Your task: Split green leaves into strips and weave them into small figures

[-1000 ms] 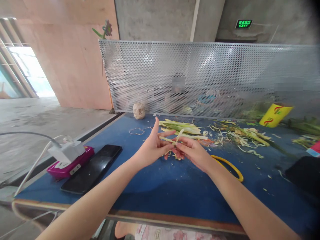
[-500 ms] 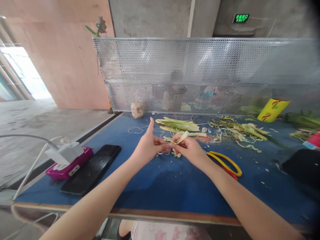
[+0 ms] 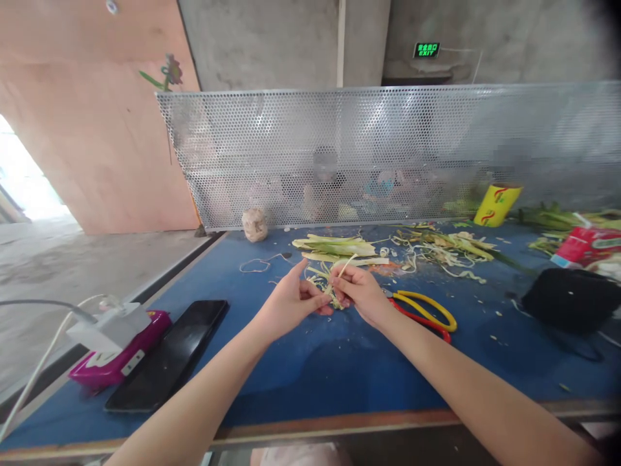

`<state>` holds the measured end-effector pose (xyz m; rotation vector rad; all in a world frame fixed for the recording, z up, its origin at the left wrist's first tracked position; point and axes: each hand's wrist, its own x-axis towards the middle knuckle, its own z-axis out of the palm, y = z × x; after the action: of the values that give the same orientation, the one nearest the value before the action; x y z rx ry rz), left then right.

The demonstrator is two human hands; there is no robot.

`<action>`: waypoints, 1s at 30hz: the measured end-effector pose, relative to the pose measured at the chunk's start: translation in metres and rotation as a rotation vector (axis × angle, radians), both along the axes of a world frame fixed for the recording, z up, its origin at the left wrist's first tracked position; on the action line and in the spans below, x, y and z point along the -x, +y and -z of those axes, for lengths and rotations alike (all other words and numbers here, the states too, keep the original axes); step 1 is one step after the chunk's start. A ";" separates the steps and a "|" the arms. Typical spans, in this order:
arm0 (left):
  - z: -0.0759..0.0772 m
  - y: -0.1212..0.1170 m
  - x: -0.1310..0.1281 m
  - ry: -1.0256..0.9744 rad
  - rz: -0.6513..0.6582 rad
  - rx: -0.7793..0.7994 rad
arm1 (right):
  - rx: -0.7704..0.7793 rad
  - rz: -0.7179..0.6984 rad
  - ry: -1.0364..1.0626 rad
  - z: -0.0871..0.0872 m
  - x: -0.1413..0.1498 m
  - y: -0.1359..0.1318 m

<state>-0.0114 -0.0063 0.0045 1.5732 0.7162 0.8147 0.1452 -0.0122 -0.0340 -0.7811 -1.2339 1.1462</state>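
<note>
My right hand [image 3: 359,292] is closed in a pinch on a thin pale leaf strip [image 3: 346,265], whose free end sticks up above the fingers. Close beside it, my left hand [image 3: 291,299] has its thumb and forefinger pressed together at the strip's lower end, with the fingertips of both hands almost touching. Behind the fingers lies a small heap of shredded leaf strips [image 3: 317,279], partly hidden. Just beyond are flat green-yellow leaf pieces [image 3: 337,246]. Scissors [image 3: 427,312] with yellow and red handles rest beside my right wrist.
On the left are a black phone [image 3: 169,353] and a purple power strip [image 3: 119,353] with a white charger. A tape-wrapped ball [image 3: 255,224], a yellow cylinder [image 3: 497,205] and loose plant scraps [image 3: 449,246] lie toward the perforated metal screen [image 3: 272,149]. At right sits a black bundle [image 3: 570,301].
The leaf strip has turned from slanting sideways to pointing more upright in my right hand. My left thumb has lowered slightly. The view has shifted right and tilted up a little.
</note>
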 end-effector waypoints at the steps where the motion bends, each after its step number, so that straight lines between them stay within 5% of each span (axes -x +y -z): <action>1: 0.000 0.000 0.000 0.007 -0.007 -0.001 | 0.021 -0.016 0.017 -0.001 0.000 0.000; 6: 0.002 0.001 -0.001 0.081 -0.018 -0.105 | 0.206 -0.127 0.101 -0.007 -0.002 -0.001; 10: 0.002 0.005 0.001 0.201 -0.187 -0.270 | 0.272 -0.167 0.144 -0.009 0.001 -0.002; 14: 0.000 0.009 0.002 0.111 -0.252 -0.334 | 0.270 -0.200 0.145 -0.010 0.005 -0.006; 30: -0.013 0.012 0.002 -0.086 -0.267 -0.212 | 0.190 -0.273 0.045 -0.009 0.007 -0.010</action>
<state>-0.0139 0.0053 0.0173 1.6392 0.8080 1.1804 0.1378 -0.0220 -0.0248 -0.7371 -1.2320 1.5131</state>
